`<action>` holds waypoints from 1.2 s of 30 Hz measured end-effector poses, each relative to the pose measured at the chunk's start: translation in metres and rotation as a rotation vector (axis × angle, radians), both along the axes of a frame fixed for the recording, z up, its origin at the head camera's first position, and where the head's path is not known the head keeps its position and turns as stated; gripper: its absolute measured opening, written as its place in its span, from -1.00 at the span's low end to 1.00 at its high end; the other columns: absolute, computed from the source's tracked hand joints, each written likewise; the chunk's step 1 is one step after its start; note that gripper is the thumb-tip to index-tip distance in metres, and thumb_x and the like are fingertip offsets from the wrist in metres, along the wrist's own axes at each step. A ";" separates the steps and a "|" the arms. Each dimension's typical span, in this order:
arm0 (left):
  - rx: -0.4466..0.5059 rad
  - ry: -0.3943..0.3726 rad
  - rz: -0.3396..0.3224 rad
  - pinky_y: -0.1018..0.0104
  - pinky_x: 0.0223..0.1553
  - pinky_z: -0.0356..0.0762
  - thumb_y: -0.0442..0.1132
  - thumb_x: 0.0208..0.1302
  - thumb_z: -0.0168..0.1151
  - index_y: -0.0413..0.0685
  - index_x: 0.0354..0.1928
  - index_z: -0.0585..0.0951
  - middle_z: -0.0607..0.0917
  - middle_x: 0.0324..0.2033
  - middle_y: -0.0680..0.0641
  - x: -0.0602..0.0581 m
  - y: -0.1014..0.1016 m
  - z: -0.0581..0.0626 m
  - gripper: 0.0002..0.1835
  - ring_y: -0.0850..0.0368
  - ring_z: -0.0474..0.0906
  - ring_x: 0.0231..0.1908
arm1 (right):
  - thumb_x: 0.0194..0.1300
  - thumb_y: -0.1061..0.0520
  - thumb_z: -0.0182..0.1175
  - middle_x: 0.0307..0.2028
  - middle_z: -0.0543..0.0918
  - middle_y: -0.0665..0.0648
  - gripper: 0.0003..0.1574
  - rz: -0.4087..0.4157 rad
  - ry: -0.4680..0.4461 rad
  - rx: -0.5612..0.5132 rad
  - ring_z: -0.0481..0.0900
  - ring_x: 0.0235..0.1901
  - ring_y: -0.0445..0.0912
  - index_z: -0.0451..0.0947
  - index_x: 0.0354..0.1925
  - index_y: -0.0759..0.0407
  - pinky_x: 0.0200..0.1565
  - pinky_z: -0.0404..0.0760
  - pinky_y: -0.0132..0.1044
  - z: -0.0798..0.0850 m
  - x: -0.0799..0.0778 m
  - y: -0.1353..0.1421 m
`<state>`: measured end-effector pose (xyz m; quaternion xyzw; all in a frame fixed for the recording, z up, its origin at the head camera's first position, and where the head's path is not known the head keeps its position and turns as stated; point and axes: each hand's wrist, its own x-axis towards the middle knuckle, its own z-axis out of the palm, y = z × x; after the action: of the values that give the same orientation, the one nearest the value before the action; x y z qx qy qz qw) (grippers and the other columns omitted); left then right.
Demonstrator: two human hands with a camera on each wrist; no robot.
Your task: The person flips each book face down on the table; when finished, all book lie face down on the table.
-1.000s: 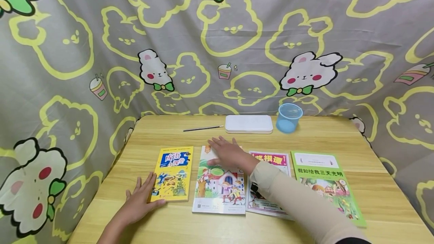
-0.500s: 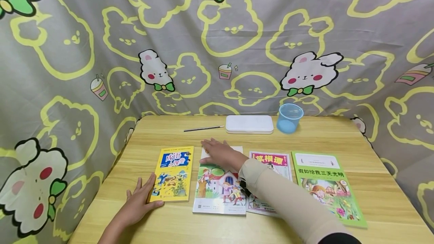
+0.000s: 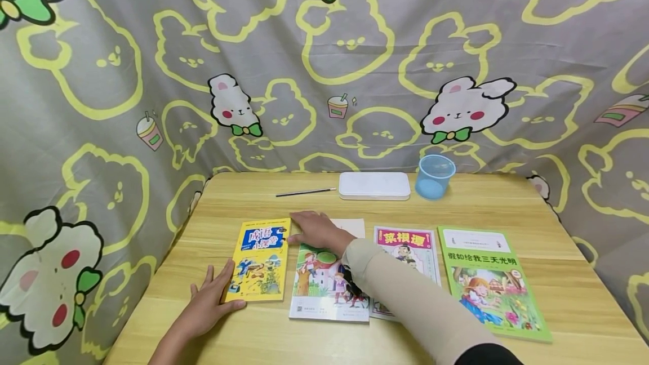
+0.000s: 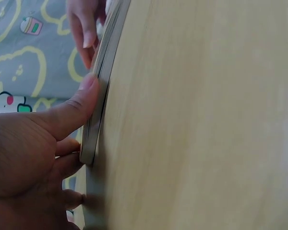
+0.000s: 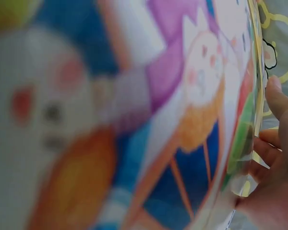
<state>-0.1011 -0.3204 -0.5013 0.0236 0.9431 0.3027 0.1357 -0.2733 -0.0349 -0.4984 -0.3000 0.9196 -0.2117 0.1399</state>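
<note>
A yellow book (image 3: 259,272) with a blue title panel lies at the left of the row of books. My left hand (image 3: 207,304) rests against its lower left corner, fingers spread and thumb along the near edge; in the left wrist view the thumb (image 4: 81,100) touches the book's edge. My right hand (image 3: 316,230) reaches across a white picture-cover book (image 3: 328,297) and covers part of its top. Its fingertips are at the yellow book's right edge; whether they touch is hard to tell. That white cover fills most of the right wrist view.
A pink-bordered book (image 3: 403,236), partly under the right forearm, and a green book (image 3: 487,286) lie to the right. Behind them are a thin black stick (image 3: 306,192), a white case (image 3: 374,186) and a blue cup (image 3: 435,178). A patterned curtain (image 3: 324,145) surrounds the wooden table (image 3: 243,331).
My right hand has slid left over the white book's top to the yellow book's edge. The pink-bordered cover shows more now. The left hand has stayed in place.
</note>
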 end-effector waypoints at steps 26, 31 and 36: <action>-0.012 -0.001 0.027 -0.71 0.23 -0.64 0.24 0.11 0.48 -0.16 0.64 -0.03 -0.03 0.60 -0.28 -0.002 0.000 -0.004 0.26 -0.52 -0.47 0.53 | 0.28 -0.28 0.41 0.43 0.47 -0.05 -0.15 -0.165 0.057 -0.016 0.32 0.46 0.02 0.44 0.46 -0.21 0.50 0.05 0.33 -0.004 0.005 -0.019; 0.023 -0.005 0.056 -0.67 0.25 -0.68 0.22 0.04 0.53 -0.17 0.63 0.02 0.01 0.60 -0.27 -0.003 -0.002 -0.005 0.28 -0.50 -0.46 0.53 | 0.27 -0.26 0.42 0.42 0.48 -0.05 -0.16 -0.170 0.047 -0.031 0.33 0.45 0.03 0.45 0.45 -0.21 0.51 0.03 0.32 -0.002 0.006 -0.019; 0.061 -0.023 0.092 -0.62 0.29 -0.68 0.23 -0.03 0.57 -0.16 0.62 0.09 0.04 0.59 -0.27 -0.005 -0.002 -0.004 0.28 -0.47 -0.44 0.54 | 0.27 -0.26 0.43 0.42 0.48 -0.05 -0.16 -0.176 0.042 -0.035 0.33 0.45 0.02 0.45 0.45 -0.20 0.51 0.03 0.31 0.000 0.007 -0.018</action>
<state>-0.1058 -0.3228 -0.5054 -0.0190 0.9319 0.3375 0.1318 -0.2661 -0.0529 -0.4988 -0.2250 0.9412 -0.2329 0.0960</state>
